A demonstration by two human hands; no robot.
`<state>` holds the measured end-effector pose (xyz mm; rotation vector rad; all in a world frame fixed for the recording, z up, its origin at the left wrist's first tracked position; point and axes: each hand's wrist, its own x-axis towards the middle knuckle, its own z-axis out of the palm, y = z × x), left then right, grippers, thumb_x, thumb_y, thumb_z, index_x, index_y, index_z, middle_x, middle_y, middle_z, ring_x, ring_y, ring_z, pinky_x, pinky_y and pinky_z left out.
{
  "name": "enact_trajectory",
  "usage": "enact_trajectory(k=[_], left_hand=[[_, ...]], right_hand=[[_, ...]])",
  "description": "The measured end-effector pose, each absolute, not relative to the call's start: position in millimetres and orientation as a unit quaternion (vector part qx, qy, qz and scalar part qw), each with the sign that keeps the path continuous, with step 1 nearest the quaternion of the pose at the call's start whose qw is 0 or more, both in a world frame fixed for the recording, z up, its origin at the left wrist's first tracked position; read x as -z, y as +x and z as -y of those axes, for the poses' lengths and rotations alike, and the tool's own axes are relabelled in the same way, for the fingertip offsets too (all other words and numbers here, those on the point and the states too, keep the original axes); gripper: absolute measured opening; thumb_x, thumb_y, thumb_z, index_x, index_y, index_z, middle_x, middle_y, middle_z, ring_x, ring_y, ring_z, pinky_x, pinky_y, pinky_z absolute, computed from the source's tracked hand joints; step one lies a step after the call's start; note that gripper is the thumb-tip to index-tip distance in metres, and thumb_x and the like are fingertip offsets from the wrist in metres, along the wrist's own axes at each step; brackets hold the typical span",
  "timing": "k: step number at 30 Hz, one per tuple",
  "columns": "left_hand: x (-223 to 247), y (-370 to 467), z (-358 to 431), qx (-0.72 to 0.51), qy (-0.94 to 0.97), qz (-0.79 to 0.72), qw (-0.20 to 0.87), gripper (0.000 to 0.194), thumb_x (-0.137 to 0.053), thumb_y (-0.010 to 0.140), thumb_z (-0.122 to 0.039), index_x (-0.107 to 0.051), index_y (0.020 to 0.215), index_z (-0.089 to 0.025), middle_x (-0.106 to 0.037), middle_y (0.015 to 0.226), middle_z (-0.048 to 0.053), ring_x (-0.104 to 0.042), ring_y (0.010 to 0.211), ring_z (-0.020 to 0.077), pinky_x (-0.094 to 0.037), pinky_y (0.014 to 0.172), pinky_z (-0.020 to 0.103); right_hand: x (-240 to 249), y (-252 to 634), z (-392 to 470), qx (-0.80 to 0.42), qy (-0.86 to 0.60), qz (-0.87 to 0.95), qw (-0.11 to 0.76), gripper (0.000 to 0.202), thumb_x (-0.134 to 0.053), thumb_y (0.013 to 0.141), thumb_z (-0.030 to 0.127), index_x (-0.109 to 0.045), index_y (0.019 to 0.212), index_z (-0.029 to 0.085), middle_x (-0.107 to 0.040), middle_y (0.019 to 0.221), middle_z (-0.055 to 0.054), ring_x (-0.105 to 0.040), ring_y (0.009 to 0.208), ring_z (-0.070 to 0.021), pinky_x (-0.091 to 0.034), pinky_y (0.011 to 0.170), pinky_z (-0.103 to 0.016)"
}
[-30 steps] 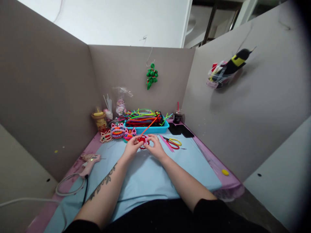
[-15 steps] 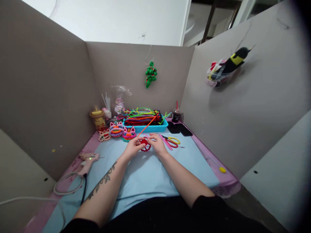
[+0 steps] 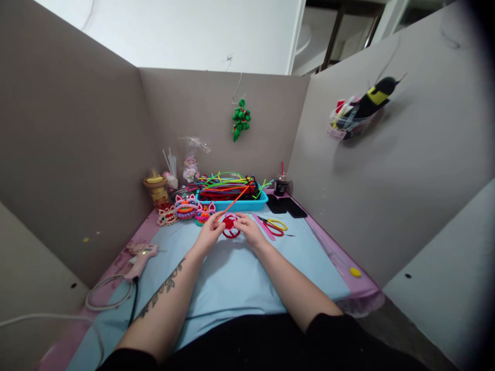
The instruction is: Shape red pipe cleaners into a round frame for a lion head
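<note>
Between my two hands is a round red pipe-cleaner piece (image 3: 231, 226), a ring with a red middle and a pink upper edge. My left hand (image 3: 211, 229) is closed on its left side, thumb against the rim. On the right side, my right hand (image 3: 248, 228) pinches the same piece. An orange pipe cleaner (image 3: 236, 200) slants up and right from my left fingers; whether it is joined to the piece I cannot tell. Scissors (image 3: 274, 226) with yellow and red handles lie just right of my right hand, beside pink strips (image 3: 264, 228).
Behind my hands stands a blue tray (image 3: 247, 204) of coloured pipe cleaners. Several lion-head figures (image 3: 186, 207) sit to its left. A pink glue gun (image 3: 143, 260) with a cable lies at left. Two black flat objects (image 3: 285, 205) and a drink cup (image 3: 281, 184) are at right.
My hands have tilted the red piece so more of its face and its pink upper edge show. The left fingers have shifted outward to its side.
</note>
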<state>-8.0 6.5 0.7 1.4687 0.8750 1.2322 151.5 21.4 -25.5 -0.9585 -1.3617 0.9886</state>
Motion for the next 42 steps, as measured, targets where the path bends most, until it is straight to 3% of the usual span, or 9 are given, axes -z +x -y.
enact_trajectory(k=[4,10,19,24,30,35,42], left_hand=[[2,-8,-9,-0.501,0.618,-0.365,0.484,0.064,-0.063,0.070,-0.041,-0.044,0.126,-0.014,-0.043,0.052,-0.007,-0.036,0.045,0.0073,-0.025,0.046,0.020],[0,-8,-9,-0.569,0.563,-0.448,0.398,0.053,-0.063,0.068,-0.046,-0.057,0.108,-0.012,-0.060,0.064,0.002,-0.049,0.052,0.0107,-0.034,0.048,0.021],[-3,-4,-3,-0.553,0.506,-0.397,0.530,0.067,-0.073,0.061,-0.039,-0.053,0.120,-0.015,-0.060,0.064,-0.002,-0.039,0.043,0.0042,-0.022,0.041,0.018],[0,-6,-7,-0.596,0.510,-0.371,0.497,0.065,-0.073,0.062,-0.033,-0.052,0.119,-0.013,-0.062,0.065,-0.001,-0.050,0.052,0.0069,-0.034,0.050,0.018],[1,-6,-9,-0.592,0.522,-0.389,0.475,0.060,-0.072,0.062,-0.030,-0.052,0.115,-0.011,-0.063,0.063,0.000,-0.056,0.058,0.0105,-0.041,0.060,0.021],[1,-5,-8,-0.579,0.527,-0.392,0.483,0.062,-0.073,0.062,-0.030,-0.049,0.117,-0.012,-0.064,0.064,0.000,-0.057,0.058,0.0108,-0.042,0.059,0.022],[3,-5,-8,-0.566,0.533,-0.380,0.501,0.069,-0.072,0.063,-0.032,-0.045,0.123,-0.012,-0.064,0.066,0.000,-0.056,0.059,0.0101,-0.041,0.060,0.021]], right_hand=[[26,149,-22,-0.442,-0.392,0.557,0.583,0.023,-0.065,0.068,0.040,-0.063,0.061,0.018,-0.051,0.122,-0.009,-0.046,0.116,-0.0251,-0.034,0.097,-0.038],[25,150,-19,-0.323,-0.434,0.556,0.631,0.022,-0.060,0.073,0.040,-0.062,0.068,0.019,-0.049,0.119,-0.009,-0.044,0.117,-0.0244,-0.030,0.100,-0.039],[25,141,-9,-0.249,-0.421,0.631,0.602,0.012,-0.064,0.073,0.035,-0.066,0.075,0.023,-0.046,0.120,-0.006,-0.041,0.117,-0.0238,-0.029,0.102,-0.040],[24,143,-9,-0.260,-0.419,0.624,0.607,0.012,-0.062,0.074,0.033,-0.065,0.074,0.022,-0.049,0.116,-0.007,-0.045,0.113,-0.0230,-0.033,0.098,-0.040],[18,147,-6,-0.261,-0.416,0.613,0.619,0.024,-0.065,0.071,0.034,-0.064,0.092,0.024,-0.049,0.115,-0.008,-0.046,0.112,-0.0236,-0.039,0.091,-0.038],[16,146,-6,-0.264,-0.405,0.625,0.612,0.012,-0.063,0.072,0.034,-0.066,0.076,0.022,-0.051,0.109,-0.006,-0.047,0.109,-0.0218,-0.033,0.100,-0.038],[18,147,-9,-0.290,-0.402,0.617,0.611,0.018,-0.063,0.073,0.037,-0.063,0.068,0.021,-0.052,0.108,-0.007,-0.049,0.108,-0.0216,-0.034,0.098,-0.037]])
